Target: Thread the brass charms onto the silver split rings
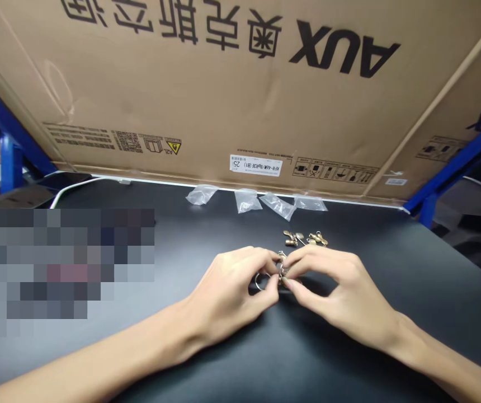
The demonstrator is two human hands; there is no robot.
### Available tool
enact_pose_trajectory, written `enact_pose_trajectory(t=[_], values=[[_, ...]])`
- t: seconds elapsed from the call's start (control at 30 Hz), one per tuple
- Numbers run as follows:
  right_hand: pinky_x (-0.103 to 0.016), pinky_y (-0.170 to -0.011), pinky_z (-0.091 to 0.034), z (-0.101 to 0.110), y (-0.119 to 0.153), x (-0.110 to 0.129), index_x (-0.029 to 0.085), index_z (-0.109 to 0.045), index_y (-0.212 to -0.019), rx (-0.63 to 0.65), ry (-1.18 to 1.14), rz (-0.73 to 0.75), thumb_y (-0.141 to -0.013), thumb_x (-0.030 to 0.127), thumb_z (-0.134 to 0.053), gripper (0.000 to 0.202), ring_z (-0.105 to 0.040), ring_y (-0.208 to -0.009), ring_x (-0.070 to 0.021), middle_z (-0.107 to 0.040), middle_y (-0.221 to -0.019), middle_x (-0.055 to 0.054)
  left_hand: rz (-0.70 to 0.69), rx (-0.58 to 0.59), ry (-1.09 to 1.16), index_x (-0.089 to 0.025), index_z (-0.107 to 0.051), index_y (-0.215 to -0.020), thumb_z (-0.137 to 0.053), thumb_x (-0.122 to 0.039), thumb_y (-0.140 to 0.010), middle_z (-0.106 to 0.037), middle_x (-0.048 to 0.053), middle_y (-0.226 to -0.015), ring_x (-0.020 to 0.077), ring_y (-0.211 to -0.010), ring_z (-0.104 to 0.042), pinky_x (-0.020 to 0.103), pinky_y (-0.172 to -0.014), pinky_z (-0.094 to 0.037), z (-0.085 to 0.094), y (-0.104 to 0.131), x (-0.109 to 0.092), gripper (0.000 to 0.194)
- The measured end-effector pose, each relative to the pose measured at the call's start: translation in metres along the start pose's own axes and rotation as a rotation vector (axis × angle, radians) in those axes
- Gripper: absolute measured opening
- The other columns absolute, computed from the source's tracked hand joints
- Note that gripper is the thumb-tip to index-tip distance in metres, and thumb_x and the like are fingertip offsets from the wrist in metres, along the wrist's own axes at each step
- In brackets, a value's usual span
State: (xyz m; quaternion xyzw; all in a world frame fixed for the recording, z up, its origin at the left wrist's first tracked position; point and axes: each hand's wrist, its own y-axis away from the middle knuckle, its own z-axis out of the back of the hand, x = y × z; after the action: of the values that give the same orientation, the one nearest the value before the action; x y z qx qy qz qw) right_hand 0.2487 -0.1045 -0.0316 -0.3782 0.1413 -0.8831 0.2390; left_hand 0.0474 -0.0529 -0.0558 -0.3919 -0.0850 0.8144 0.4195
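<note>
Both hands meet over the black tabletop, fingertips nearly touching. My left hand [243, 282] is closed in a pinch beside a thin silver key ring [259, 281], which shows between its thumb and fingers. My right hand [341, 285] pinches at a small brass-coloured metal piece [282, 256] that sits between the two hands. The fingertips cover most of it, so how ring and piece are joined cannot be made out. Just beyond the fingers lie small brass-coloured metal pieces [291, 240] in one cluster, with a second cluster of brass-coloured pieces [318, 239] to its right.
Several clear plastic bags [248, 200] lie along the back of the black table [160, 224]. Behind them stands a large cardboard box [224, 101] between blue metal posts [10, 162]. A white cable [72, 184] runs at the back left. A blurred-out patch covers the left side.
</note>
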Motion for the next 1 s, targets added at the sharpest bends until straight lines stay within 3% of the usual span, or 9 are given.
enact_pose_trajectory(t=[0.33, 0.63, 0.83, 1.0], values=[[-0.025, -0.077, -0.054, 0.0009, 0.0012, -0.0019, 0.021, -0.062, -0.072, -0.009, 0.014, -0.082, -0.081, 0.011, -0.063, 0.014, -0.070, -0.076, -0.0148, -0.072, -0.079, 0.002, -0.016, -0.026, 0.008, -0.020, -0.057, -0.080, -0.059, -0.013, -0.081, -0.074, -0.002, -0.095, 0.0073, -0.055, -0.055, 0.022, -0.057, -0.048, -0.0007, 0.0002, 0.0026, 0.008], [-0.027, -0.082, -0.050, 0.0022, 0.0012, -0.0008, 0.020, -0.059, -0.069, -0.076, 0.096, -0.025, -0.079, 0.011, -0.065, 0.015, -0.066, -0.082, -0.0141, -0.070, -0.095, -0.001, -0.089, -0.032, -0.029, -0.019, -0.057, -0.080, -0.058, -0.011, -0.079, -0.074, 0.000, -0.090, 0.0088, -0.059, -0.059, 0.022, -0.059, -0.048, 0.0033, 0.0002, -0.0020, 0.008], [-0.026, -0.078, -0.050, -0.0002, -0.0011, -0.0005, 0.020, -0.061, -0.068, -0.068, 0.048, -0.036, -0.080, 0.011, -0.065, 0.016, -0.066, -0.075, -0.0131, -0.070, -0.081, 0.001, -0.093, -0.029, -0.053, -0.019, -0.057, -0.080, -0.058, -0.011, -0.079, -0.074, 0.000, -0.091, 0.0082, -0.058, -0.058, 0.021, -0.056, -0.047, 0.0026, 0.0003, 0.0001, 0.009], [-0.027, -0.075, -0.052, -0.0020, 0.0002, -0.0008, 0.021, -0.063, -0.069, -0.043, 0.009, -0.087, -0.082, 0.013, -0.065, 0.015, -0.067, -0.074, -0.0147, -0.071, -0.080, 0.000, -0.096, -0.026, -0.062, -0.020, -0.057, -0.081, -0.058, -0.012, -0.080, -0.074, 0.001, -0.093, 0.0097, -0.063, -0.061, 0.021, -0.057, -0.047, 0.0008, 0.0005, 0.0015, 0.008]])
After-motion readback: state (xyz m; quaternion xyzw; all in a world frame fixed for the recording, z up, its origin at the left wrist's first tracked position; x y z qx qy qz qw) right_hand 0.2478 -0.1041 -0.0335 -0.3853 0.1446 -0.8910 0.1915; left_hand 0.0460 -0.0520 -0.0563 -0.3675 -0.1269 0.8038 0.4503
